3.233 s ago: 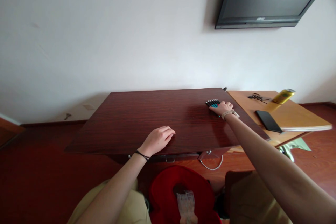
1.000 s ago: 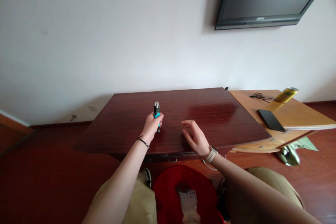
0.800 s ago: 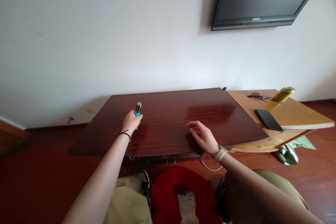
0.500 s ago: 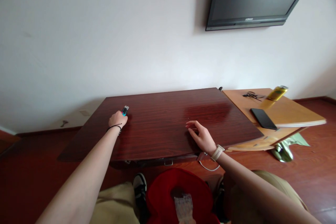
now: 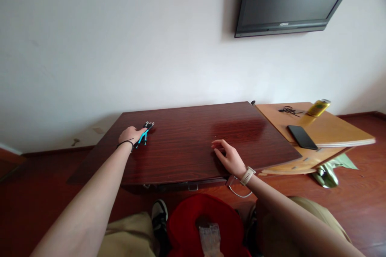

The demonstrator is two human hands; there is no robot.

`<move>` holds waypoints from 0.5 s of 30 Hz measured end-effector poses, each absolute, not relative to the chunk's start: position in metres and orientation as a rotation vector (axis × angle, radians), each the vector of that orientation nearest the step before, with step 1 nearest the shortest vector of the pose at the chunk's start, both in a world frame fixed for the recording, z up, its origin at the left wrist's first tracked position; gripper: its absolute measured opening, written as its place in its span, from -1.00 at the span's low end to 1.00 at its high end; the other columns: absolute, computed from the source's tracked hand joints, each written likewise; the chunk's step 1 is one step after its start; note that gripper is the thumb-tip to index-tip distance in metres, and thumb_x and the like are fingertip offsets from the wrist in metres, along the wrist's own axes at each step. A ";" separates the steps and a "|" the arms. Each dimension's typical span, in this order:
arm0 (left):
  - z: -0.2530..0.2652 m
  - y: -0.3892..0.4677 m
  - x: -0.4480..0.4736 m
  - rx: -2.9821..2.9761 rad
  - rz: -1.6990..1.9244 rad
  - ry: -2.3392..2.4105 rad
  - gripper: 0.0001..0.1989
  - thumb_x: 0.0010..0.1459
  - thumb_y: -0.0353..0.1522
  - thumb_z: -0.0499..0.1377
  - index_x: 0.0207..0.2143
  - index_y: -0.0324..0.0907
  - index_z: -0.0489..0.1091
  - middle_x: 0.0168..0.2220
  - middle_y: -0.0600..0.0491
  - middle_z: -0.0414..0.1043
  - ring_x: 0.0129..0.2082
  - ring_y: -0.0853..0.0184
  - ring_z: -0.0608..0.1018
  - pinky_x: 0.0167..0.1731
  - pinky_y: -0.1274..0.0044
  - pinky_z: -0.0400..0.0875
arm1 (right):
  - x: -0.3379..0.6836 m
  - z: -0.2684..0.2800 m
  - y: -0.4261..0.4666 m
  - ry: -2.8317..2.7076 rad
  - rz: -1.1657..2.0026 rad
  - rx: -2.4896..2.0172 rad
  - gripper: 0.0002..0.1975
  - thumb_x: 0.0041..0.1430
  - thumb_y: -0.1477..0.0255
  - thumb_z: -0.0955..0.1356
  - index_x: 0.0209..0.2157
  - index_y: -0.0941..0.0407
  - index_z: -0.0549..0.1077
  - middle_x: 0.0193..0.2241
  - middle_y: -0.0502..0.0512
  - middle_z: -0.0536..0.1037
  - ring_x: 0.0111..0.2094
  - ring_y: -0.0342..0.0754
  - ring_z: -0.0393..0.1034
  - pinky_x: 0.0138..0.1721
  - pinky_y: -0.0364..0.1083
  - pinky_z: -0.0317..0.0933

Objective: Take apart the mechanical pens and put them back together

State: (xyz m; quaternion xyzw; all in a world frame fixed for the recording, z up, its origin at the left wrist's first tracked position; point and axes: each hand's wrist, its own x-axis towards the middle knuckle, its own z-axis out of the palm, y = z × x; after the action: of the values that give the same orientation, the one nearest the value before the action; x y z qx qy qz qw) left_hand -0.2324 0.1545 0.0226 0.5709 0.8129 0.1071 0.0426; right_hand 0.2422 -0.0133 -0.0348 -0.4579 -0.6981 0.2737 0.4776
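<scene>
A loose bundle of black and light-blue pens [image 5: 145,135] lies fanned out on the left part of the dark wooden table [image 5: 181,144]. My left hand [image 5: 130,134] is right beside the bundle, thumb stretched out over it and touching or nearly touching it; its other fingers are partly hidden. The grip has loosened, so the hand looks open. Near the table's front edge, to the right, my right hand [image 5: 229,158] rests with fingers apart and slightly curved, holding nothing.
A lighter wooden table [image 5: 340,134] adjoins on the right, bearing a black phone [image 5: 302,137], a thin black cable [image 5: 289,110] and a yellow can [image 5: 319,107]. A television [image 5: 289,0] hangs above. Below me is a red seat [image 5: 183,221] with a clear plastic packet [image 5: 210,237].
My left hand has shifted slightly left and its grip has loosened. The pens, bunched in it before, now spread out on the table. My right hand has barely moved.
</scene>
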 end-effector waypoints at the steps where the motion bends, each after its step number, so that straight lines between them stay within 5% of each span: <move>1: 0.023 0.153 -0.237 1.720 0.308 2.509 -0.27 0.09 0.24 0.16 -0.11 -0.20 0.64 -0.07 -0.33 0.65 -0.06 -0.19 0.65 -0.20 0.28 0.48 | 0.242 -0.035 -0.013 -1.709 0.663 -1.118 -0.76 0.43 0.38 0.32 0.07 0.01 0.47 -0.08 0.13 0.65 -0.05 0.05 0.57 0.04 0.05 0.46; 10: 0.024 0.136 -0.262 1.721 0.333 2.542 -0.40 0.17 0.13 0.18 0.02 -0.05 0.64 0.05 -0.17 0.65 0.00 -0.12 0.64 -0.18 0.31 0.46 | 0.239 -0.033 -0.015 -1.770 0.627 -1.153 -0.78 0.41 0.41 0.31 0.05 0.01 0.45 -0.09 0.11 0.65 -0.07 0.05 0.58 0.01 0.03 0.44; 15: 0.019 0.132 -0.273 1.869 0.413 2.472 -0.55 0.21 0.02 0.17 -0.08 -0.02 0.67 -0.02 -0.09 0.68 -0.08 0.00 0.65 -0.21 0.39 0.44 | 0.239 -0.032 -0.015 -1.788 0.610 -1.163 -0.77 0.42 0.42 0.31 0.06 0.00 0.44 -0.10 0.10 0.65 -0.08 0.04 0.57 0.00 0.02 0.42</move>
State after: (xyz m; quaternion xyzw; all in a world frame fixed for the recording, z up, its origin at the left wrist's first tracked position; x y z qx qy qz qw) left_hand -0.2727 0.1315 0.0186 0.5977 0.7907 0.1320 0.0075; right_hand 0.2390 -0.0151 -0.0324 -0.4694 -0.7215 0.2463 0.4455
